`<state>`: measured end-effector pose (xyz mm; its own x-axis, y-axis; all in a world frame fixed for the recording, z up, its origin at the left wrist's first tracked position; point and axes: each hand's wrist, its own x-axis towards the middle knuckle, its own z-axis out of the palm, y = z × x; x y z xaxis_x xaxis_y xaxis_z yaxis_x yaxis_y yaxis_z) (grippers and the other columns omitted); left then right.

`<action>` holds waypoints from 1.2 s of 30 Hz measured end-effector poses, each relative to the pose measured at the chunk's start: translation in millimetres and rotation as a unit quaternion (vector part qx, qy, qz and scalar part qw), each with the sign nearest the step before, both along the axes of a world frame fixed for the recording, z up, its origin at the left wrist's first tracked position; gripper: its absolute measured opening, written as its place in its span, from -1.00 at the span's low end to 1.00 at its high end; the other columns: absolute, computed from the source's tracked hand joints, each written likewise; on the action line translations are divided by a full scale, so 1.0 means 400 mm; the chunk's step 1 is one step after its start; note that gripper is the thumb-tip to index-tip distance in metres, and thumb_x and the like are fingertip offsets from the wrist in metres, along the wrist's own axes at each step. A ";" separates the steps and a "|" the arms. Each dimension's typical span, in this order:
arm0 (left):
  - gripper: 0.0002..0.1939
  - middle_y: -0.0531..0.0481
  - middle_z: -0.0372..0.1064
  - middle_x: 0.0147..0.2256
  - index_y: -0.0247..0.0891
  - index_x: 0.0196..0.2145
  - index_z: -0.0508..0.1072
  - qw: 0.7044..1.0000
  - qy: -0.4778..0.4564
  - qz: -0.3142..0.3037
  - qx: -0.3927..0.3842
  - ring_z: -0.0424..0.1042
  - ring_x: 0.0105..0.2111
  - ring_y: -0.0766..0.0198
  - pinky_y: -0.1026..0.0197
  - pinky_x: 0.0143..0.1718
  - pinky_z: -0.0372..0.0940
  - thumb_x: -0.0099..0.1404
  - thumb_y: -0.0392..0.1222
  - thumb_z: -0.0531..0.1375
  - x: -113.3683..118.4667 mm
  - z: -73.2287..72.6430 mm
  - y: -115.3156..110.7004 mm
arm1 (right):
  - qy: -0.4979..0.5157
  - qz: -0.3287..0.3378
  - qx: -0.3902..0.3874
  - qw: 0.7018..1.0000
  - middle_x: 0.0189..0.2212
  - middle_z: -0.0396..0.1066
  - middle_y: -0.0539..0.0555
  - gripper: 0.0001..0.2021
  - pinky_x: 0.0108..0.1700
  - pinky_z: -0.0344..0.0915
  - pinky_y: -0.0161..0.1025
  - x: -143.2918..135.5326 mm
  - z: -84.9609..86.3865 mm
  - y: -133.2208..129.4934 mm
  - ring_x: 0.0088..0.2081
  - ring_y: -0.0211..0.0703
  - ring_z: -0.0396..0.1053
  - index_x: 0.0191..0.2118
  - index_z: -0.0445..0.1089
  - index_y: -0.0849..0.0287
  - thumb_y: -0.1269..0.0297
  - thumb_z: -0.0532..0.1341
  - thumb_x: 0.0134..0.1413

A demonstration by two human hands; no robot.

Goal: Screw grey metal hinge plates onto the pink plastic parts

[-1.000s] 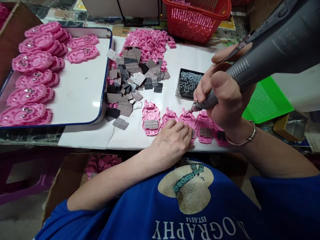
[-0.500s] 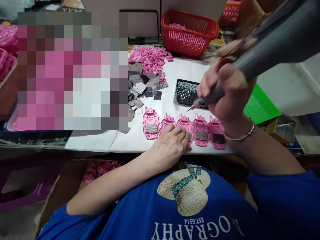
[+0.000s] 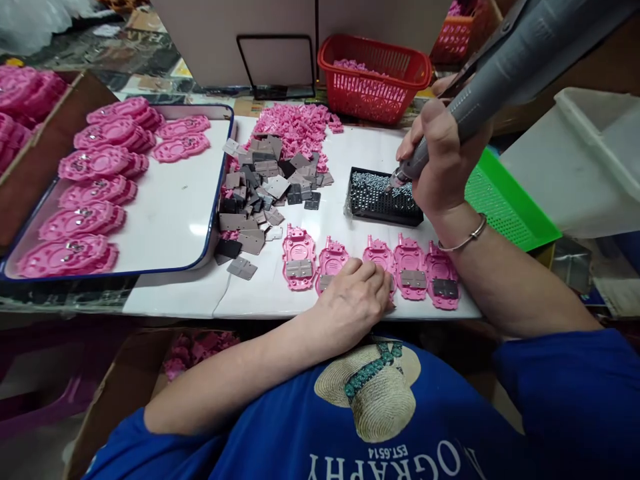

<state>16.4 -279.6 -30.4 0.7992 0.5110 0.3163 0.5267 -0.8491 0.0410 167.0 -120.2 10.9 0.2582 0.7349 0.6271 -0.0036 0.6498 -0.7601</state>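
My right hand (image 3: 443, 157) is wrapped round a grey electric screwdriver (image 3: 480, 100). The driver's tip points down into a black screw tray (image 3: 383, 213) full of small silver screws (image 3: 373, 181). Curled fingers of my left hand (image 3: 357, 297) hold the middle pink plastic shell (image 3: 379, 250) by its lower part, covering the plate area. Either side of it, more pink shells stand in a row along the front edge, among them the leftmost one (image 3: 299, 247) and the rightmost one (image 3: 443, 270). Grey or black rectangular plates show in their lower halves.
Left of the row lie loose grey plates (image 3: 267, 167) and a heap of small pink parts (image 3: 290, 127). A blue-rimmed white tray (image 3: 170, 213) holds stacked pink shells. A red basket (image 3: 375, 87) stands behind, and a green basket (image 3: 505, 200) sits right beside my right forearm.
The screwdriver has moved from in front of the screw tray to the screws inside it. My left hand has slid slightly right, with a gap now between the second and middle shells.
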 end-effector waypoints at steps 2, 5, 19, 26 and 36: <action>-0.75 -0.16 0.43 -0.22 -0.48 -0.11 0.42 1.000 0.003 -0.001 0.000 0.29 -0.24 0.14 0.08 -0.23 0.11 0.45 -0.20 0.08 -0.002 0.000 -0.002 | -0.005 -0.005 0.012 1.000 -0.57 0.20 -0.13 -0.60 -0.62 0.10 -0.24 0.000 -0.008 0.013 -0.66 -0.34 0.10 -0.25 0.26 -0.10 -0.17 0.34 -0.11; -0.74 -0.19 0.43 -0.19 -0.49 -0.08 0.41 1.000 0.006 -0.001 0.007 0.29 -0.23 0.13 0.08 -0.23 0.12 0.46 -0.21 0.07 -0.004 0.001 -0.004 | -0.013 -0.010 0.022 1.000 -0.57 0.22 -0.13 -0.62 -0.63 0.09 -0.23 0.000 -0.018 0.026 -0.66 -0.33 0.11 -0.24 0.26 -0.11 -0.15 0.34 -0.08; -0.71 -0.16 0.43 -0.22 -0.48 -0.08 0.40 1.000 -0.006 0.003 -0.009 0.29 -0.23 0.14 0.08 -0.23 0.13 0.47 -0.16 0.05 -0.003 -0.004 -0.001 | -0.015 -0.019 0.000 1.000 -0.58 0.19 -0.13 -0.58 -0.61 0.12 -0.21 0.004 -0.032 0.031 -0.66 -0.30 0.13 -0.25 0.25 -0.13 -0.23 0.32 -0.13; -0.72 -0.14 0.45 -0.24 -0.48 -0.09 0.42 1.000 -0.011 0.004 0.002 0.29 -0.26 0.15 0.09 -0.23 0.12 0.46 -0.16 0.08 -0.002 -0.005 0.001 | 0.011 -0.019 0.010 1.000 -0.52 0.23 -0.11 -0.64 -0.61 0.15 -0.22 -0.003 0.027 0.001 -0.65 -0.30 0.10 -0.26 0.24 -0.07 -0.10 0.32 -0.09; -0.71 -0.14 0.47 -0.22 -0.44 -0.07 0.42 1.000 0.008 0.017 -0.011 0.32 -0.22 0.16 0.08 -0.20 0.13 0.49 -0.14 0.04 0.002 0.003 -0.001 | 0.025 0.112 -0.034 0.993 -0.59 0.18 -0.09 -0.84 -0.63 0.10 -0.26 -0.009 0.064 -0.235 -0.65 -0.30 0.22 -0.25 0.46 -0.01 0.19 0.35 -0.01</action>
